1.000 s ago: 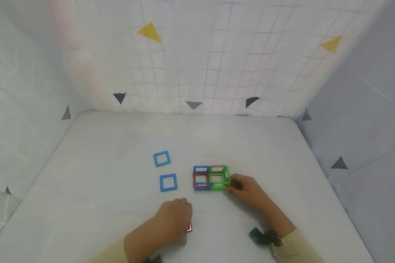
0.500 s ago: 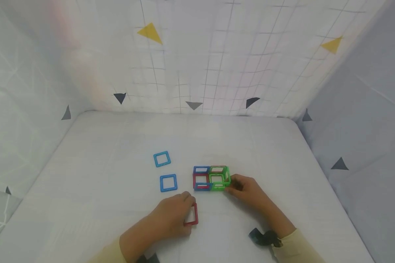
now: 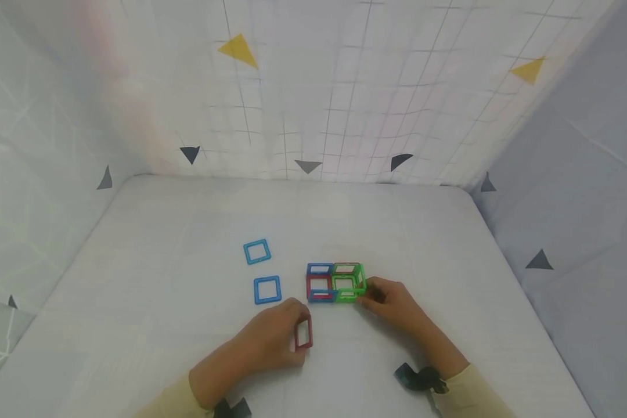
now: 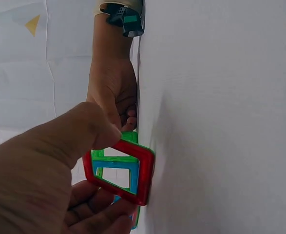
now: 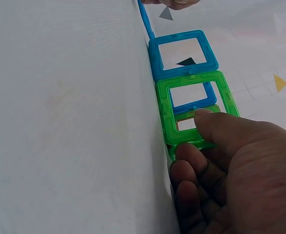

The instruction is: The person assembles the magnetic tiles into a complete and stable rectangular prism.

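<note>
My left hand [image 3: 269, 339] pinches a red square magnetic tile [image 3: 310, 332], an open frame, between thumb and fingers. It stands upright near the tabletop, to the front left of a low box of joined magnetic tiles [image 3: 347, 300]. In the left wrist view the red tile [image 4: 145, 175] overlaps that box behind it. The box has blue and green walls, with red and green frames at its base; its left end is open. My right hand [image 3: 394, 302] grips the right end, thumb against a green tile [image 5: 167, 117] and fingers curled below, partly hidden behind it.
Two loose blue square tiles [image 3: 267, 301] lie flat left of the box, one farther back than the other. White cloth covers the tabletop [image 3: 188, 232], and patterned sheets [image 3: 303, 87] rise at the back and both sides. Each wrist wears a dark strap-on camera [image 3: 418, 377].
My left hand has lifted the red tile, moved it forward toward the box and turned it upright. The right hand and the box have stayed in place.
</note>
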The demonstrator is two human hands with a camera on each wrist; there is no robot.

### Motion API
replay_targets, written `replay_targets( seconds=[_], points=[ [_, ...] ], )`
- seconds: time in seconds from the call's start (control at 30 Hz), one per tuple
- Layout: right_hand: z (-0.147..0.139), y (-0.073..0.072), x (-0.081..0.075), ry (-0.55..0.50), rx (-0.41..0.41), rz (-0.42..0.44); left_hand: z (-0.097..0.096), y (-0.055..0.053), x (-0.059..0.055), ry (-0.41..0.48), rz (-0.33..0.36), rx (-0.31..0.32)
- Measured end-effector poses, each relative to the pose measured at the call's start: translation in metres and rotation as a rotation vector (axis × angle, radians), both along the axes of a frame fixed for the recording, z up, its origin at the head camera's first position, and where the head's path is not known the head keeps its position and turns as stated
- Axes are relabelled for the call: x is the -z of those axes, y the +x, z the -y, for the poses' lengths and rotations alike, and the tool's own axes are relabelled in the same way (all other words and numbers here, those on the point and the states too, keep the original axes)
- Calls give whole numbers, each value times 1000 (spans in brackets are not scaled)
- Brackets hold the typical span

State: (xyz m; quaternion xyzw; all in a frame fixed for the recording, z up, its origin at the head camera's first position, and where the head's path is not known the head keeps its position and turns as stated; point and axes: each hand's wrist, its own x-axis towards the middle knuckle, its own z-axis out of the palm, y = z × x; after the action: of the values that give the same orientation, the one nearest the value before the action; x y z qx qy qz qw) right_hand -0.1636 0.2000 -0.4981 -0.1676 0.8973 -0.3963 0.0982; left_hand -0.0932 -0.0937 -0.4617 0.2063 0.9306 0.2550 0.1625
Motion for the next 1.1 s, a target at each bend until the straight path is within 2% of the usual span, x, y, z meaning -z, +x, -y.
replay_targets(
  seconds=[0.4, 0.67, 1.1],
  points=[
    [4, 1, 4, -22, -3, -42, 10, -4, 8, 118, -18, -101],
    [3, 1, 7, -26, -1, -76, 12, -13, 13, 202, -48, -199],
    [6, 3, 8, 6, 14, -97, 11, -29, 20, 244, -49, -226]
  ],
)
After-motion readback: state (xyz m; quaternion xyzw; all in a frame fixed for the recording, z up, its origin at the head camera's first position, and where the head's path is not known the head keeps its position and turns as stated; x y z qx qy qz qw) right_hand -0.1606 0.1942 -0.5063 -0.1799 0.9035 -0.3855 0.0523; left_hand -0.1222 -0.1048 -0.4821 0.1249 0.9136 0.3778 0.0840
